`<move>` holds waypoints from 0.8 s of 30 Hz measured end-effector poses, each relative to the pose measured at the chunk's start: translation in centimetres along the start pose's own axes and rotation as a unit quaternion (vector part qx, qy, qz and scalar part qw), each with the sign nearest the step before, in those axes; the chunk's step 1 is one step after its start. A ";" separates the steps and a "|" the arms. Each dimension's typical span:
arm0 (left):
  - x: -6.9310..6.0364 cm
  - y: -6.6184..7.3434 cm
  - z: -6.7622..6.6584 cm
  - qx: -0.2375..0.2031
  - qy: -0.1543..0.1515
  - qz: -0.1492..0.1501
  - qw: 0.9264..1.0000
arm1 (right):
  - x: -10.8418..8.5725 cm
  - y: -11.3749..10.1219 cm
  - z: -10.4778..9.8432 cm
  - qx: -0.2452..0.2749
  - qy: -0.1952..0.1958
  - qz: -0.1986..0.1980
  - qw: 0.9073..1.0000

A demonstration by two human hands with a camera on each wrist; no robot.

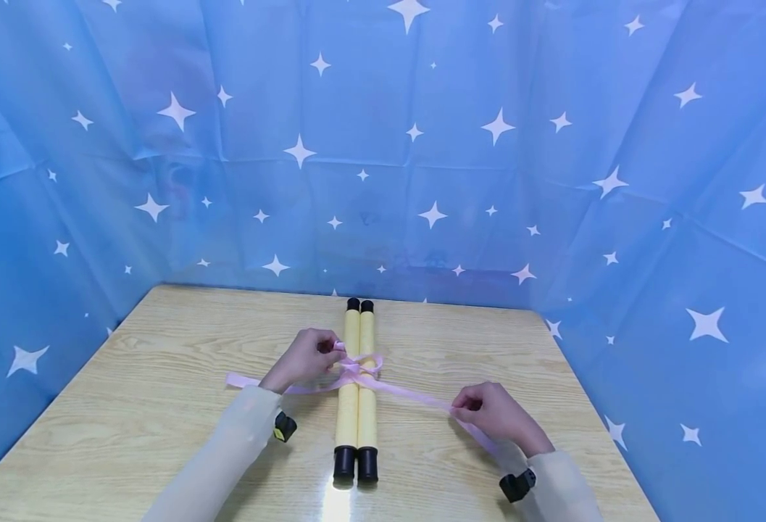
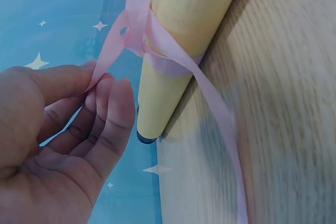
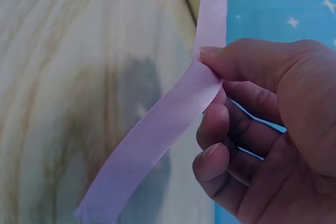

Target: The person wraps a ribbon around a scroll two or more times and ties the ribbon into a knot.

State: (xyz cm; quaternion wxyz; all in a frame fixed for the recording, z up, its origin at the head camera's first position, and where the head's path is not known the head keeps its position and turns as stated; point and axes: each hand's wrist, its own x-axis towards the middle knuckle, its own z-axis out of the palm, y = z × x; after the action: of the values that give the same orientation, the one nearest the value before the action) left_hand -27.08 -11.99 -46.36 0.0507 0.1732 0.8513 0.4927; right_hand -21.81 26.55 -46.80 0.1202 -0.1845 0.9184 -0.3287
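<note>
Two pale yellow sticks with black end caps (image 1: 347,413) lie side by side, pointing away from me. A pink ribbon (image 1: 409,394) is wrapped around them near the middle, with loops on top. My left hand (image 1: 307,357), just left of the sticks, pinches a piece of the ribbon (image 2: 107,51) between thumb and fingertips. One ribbon tail passes beneath that wrist and lies to the left. Off to the right, my right hand (image 1: 495,413) pinches the other tail (image 3: 157,124) between thumb and index finger; its end hangs past the fingers. How the loops cross is too small to tell.
The sticks lie on a wood-grain table (image 1: 161,406). A blue curtain with white stars (image 1: 369,145) stands behind the table and along its sides. Each wrist wears a small black camera, such as the one on the right wrist (image 1: 517,485).
</note>
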 end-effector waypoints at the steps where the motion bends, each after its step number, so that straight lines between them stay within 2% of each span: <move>1: -0.1 -0.1 0.0 0.002 0.000 -0.003 1.000 | 0.0 0.1 0.0 0.003 -0.006 0.002 1.000; 9: -0.4 -0.8 0.0 0.005 0.002 -0.015 1.000 | 0.0 1.0 0.3 -0.007 -0.032 0.001 0.999; 13: -0.5 -1.0 0.4 0.016 0.002 -0.021 1.000 | -0.1 1.1 0.2 -0.006 -0.043 0.007 0.999; 17: -0.6 -1.1 0.7 0.032 0.013 -0.050 0.998 | 0.1 0.5 -0.1 -0.012 -0.052 0.012 0.999; 20: -0.7 -0.9 0.5 0.022 0.021 -0.069 0.997 | 0.6 -0.2 -0.3 -0.025 -0.047 0.013 0.998; 24: -0.7 -0.1 0.0 0.027 0.029 -0.060 0.997 | 1.6 -1.1 -0.7 -0.036 -0.036 0.010 0.999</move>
State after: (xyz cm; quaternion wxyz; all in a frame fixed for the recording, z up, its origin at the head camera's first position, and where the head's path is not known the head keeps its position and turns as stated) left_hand -26.49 -12.30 -46.52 0.0511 0.1086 0.8742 0.4704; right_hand -23.21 25.46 -45.76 0.1495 -0.1908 0.9266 -0.2874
